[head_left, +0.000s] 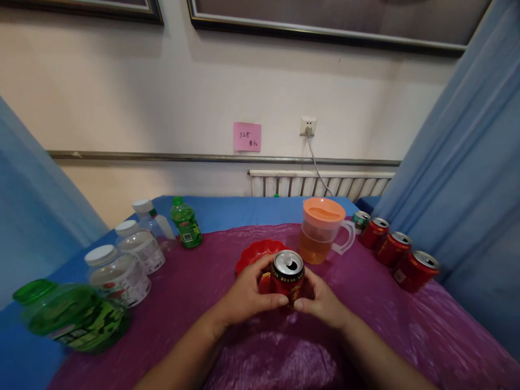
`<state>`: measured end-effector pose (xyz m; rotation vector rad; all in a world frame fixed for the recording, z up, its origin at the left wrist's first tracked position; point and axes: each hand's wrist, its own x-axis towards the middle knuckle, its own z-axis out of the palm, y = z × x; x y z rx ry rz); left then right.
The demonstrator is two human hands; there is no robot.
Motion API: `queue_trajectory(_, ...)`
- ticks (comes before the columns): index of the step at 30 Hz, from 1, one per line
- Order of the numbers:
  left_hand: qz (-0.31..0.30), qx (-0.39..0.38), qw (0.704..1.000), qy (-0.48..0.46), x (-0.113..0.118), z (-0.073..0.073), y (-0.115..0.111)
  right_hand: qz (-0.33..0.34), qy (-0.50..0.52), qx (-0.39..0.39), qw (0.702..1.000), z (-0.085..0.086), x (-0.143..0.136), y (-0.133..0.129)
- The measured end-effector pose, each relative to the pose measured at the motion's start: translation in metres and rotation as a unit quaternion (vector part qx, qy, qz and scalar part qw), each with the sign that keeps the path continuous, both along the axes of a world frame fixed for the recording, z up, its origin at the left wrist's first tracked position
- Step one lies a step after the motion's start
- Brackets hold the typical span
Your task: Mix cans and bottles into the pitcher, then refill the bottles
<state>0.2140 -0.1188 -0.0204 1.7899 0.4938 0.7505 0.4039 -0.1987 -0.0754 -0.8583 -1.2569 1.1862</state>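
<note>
"What takes up the most space?"
"A purple-covered counter. On it stand a lidded pitcher and, to the pitcher's left, a scalloped red dish."
"And the hands?"
"The left hand and right hand curve around opposite sides of one drink can, holding it just in front of the dish."
"How does the can sit?"
"Squarely between them, neither hand nearer, long axis roughly upright, opened top up. Whether its base touches the counter, I cannot tell."

Pink note bears handwritten "32"; other characters unclear.
</note>
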Motion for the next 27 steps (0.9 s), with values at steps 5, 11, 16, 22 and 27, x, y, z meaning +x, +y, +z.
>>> queue_trajectory(5,0.176,0.141,0.974,0.032,-0.001,-0.004,0.016,-0.235,0.012,-0.042,0.971,-0.028,0.015,-0.002)
queue_trajectory(11,0.249,0.276,0.928,0.008,-0.003,-0.030,0.042,-0.359,0.049,-0.084,0.928,-0.055,0.034,0.004)
queue_trajectory(16,0.282,0.308,0.908,0.017,-0.009,-0.057,0.061,-0.346,0.046,-0.094,0.932,-0.051,0.028,0.006)
queue_trajectory(22,0.338,0.293,0.894,0.027,-0.013,-0.064,0.070,-0.318,0.065,-0.121,0.938,-0.020,0.025,-0.019)
queue_trajectory(27,0.356,0.294,0.887,0.021,-0.014,-0.063,0.068,-0.372,0.075,-0.133,0.915,-0.009,0.049,-0.057)
